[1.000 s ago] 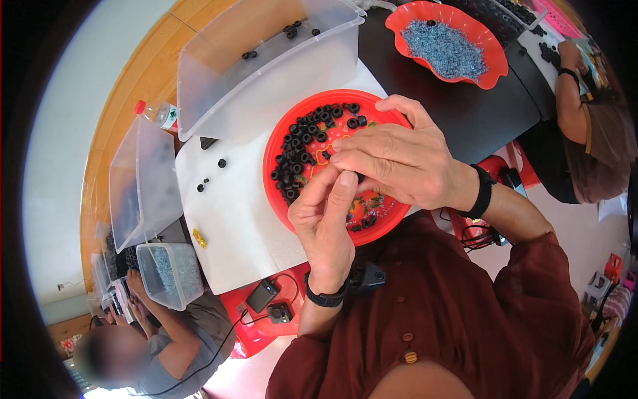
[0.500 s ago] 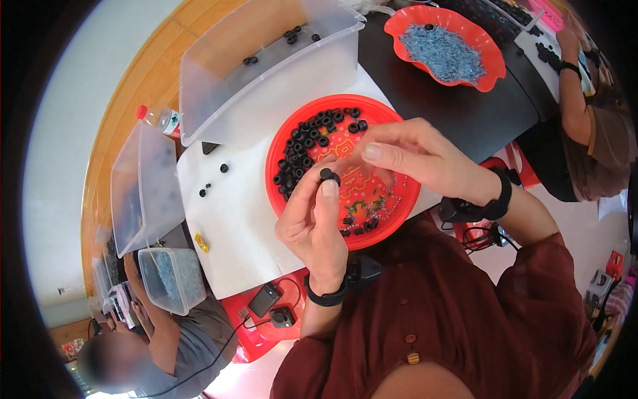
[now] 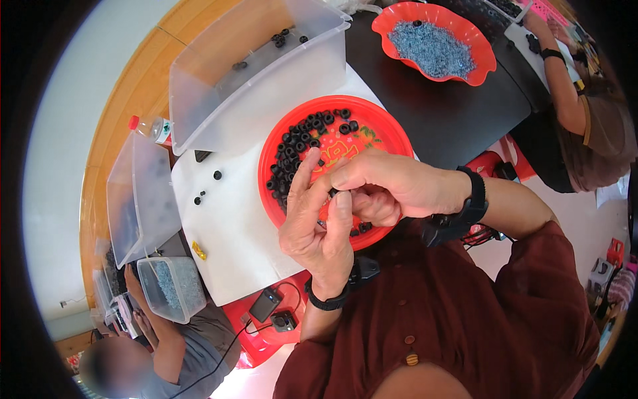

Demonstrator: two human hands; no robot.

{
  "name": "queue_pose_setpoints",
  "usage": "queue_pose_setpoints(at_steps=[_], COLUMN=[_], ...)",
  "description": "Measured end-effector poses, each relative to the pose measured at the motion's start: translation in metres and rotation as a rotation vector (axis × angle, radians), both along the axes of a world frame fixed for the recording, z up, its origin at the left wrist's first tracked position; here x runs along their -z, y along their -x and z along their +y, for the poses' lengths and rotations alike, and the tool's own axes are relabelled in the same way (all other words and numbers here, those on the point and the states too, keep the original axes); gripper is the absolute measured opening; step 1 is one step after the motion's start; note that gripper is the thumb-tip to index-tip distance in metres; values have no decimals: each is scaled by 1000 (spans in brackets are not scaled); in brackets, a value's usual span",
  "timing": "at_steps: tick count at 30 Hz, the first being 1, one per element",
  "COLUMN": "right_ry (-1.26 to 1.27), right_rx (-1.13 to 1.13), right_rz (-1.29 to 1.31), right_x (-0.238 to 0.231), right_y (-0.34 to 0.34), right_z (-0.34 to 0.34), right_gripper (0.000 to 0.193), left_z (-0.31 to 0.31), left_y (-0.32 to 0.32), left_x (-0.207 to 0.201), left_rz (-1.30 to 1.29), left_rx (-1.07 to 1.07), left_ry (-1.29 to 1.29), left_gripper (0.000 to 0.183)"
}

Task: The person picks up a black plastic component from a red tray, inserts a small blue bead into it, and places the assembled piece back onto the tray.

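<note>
So the left hand (image 3: 318,236) is pinching a small black part (image 3: 333,193), mostly hidden, over the red tray (image 3: 382,121). Right hand's (image 3: 405,186) curled up against it, thumb right there, but can't tell if it's gripping too. Loads of black rings (image 3: 287,153) are piled along the tray's left side.

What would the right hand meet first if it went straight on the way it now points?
The right hand points leftward, so most likely the left hand, right at its fingertips, or the small black piece pinched there; depth is too unclear to say which comes first.
</note>
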State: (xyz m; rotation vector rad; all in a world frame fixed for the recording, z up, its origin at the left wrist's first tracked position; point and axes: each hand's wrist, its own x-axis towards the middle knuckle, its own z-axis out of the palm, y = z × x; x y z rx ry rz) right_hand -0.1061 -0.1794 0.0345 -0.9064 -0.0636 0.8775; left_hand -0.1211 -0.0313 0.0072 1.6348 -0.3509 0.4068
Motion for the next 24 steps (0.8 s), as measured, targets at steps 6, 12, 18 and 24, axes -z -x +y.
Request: queue_pose_setpoints(at_steps=[6, 12, 18, 24], right_ry=[-78, -38, -65, -97], right_rx=[155, 265, 298, 257], right_rz=[28, 100, 258, 241], right_x=[6, 6, 6, 12], right_y=[6, 11, 8, 9], right_z=[7, 14, 7, 7], right_gripper=[40, 36, 38, 41], left_z=[1, 0, 5, 0], left_y=[0, -1, -2, 1], left_x=[-1, 7, 0, 5], left_rz=[37, 118, 417, 426], left_rx=[40, 99, 247, 140], left_ry=[-90, -27, 140, 179], left_gripper=[22, 28, 28, 27])
